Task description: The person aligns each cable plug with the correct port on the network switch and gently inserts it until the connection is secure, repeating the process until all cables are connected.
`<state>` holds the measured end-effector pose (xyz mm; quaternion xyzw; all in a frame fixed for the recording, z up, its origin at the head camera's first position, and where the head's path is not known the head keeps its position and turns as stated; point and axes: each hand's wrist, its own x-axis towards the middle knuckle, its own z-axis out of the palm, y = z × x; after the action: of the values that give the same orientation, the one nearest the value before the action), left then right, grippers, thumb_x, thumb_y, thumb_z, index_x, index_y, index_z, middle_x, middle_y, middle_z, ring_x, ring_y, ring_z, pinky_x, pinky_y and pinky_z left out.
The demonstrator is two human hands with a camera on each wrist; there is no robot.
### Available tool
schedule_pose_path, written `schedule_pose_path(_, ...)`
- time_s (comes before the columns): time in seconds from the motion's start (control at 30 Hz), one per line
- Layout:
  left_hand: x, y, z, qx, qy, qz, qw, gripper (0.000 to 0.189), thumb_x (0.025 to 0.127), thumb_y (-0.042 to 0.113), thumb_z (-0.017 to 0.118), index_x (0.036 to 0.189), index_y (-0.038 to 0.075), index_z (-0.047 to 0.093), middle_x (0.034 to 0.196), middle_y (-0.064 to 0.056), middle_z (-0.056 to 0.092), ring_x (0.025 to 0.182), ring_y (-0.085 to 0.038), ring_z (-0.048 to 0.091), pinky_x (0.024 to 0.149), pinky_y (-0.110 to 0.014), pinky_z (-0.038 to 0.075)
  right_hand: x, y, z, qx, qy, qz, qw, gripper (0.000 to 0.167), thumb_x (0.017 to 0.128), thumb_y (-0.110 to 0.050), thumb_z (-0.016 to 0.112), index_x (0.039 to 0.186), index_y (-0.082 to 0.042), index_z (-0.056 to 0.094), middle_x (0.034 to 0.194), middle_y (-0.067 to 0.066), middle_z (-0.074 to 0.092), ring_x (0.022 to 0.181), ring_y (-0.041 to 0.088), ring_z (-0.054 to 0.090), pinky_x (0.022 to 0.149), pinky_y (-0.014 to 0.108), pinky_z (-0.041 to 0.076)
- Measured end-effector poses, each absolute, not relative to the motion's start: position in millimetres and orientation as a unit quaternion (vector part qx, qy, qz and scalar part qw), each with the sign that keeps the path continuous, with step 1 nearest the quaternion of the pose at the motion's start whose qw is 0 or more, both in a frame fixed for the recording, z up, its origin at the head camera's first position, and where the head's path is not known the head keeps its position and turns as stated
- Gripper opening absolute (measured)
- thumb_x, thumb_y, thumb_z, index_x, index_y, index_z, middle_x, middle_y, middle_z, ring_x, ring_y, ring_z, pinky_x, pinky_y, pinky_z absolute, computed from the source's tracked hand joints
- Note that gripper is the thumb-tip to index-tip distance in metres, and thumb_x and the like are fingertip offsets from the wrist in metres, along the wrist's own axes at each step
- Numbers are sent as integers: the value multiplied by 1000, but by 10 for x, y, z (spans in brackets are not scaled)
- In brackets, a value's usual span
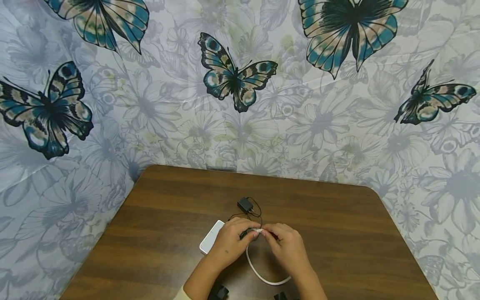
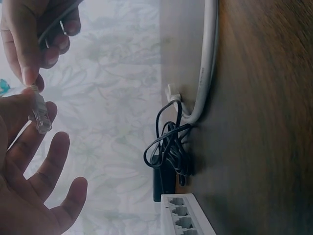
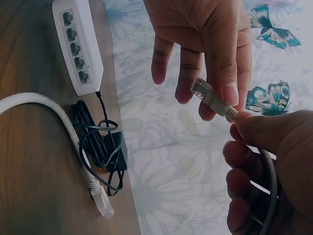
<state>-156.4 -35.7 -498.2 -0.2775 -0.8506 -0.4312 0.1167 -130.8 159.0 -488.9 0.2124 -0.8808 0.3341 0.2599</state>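
Note:
Between both hands, above the table, is a network cable's clear plug [image 3: 208,95] with a pale boot. My left hand [image 1: 234,239] pinches the plug between thumb and index finger, its other fingers spread in the left wrist view. Just behind the boot, my right hand [image 1: 286,246] pinches the white cable [image 3: 272,183], which runs down past its curled fingers. The cable's other plug [image 3: 101,200] lies on the table in the right wrist view. Beside my left hand sits a white network switch [image 1: 211,238], its row of ports showing in both wrist views.
A black power adapter [image 1: 245,205] with a looped black cord [image 2: 171,142] lies beyond the hands on the brown wooden table [image 1: 337,225]. The cord's end enters the switch. Behind the table hangs a butterfly-patterned cloth [image 1: 318,121].

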Motion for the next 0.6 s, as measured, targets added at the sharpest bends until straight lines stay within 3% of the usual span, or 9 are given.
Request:
schedule_pose_path(0.37,-1656,-309,-5048,-266,-872,-388,132,14,92,30,71,104,25,76,105,19,71,105,-6,62,91,-35,50,-1365,1559,-4960,173,-909,291,243,17,83,-13,81,97,-21,77,91,-14,72,81,0,58,69,21,52)
schedule_pose_path(0.6,-1674,-303,-5071,-266,-874,-383,137,14,92,30,71,104,26,76,105,19,71,103,-6,62,89,-34,50,-1375,1531,-4984,164,-913,288,238,17,84,-14,81,98,-21,77,88,-16,68,77,-1,53,65,20,49)
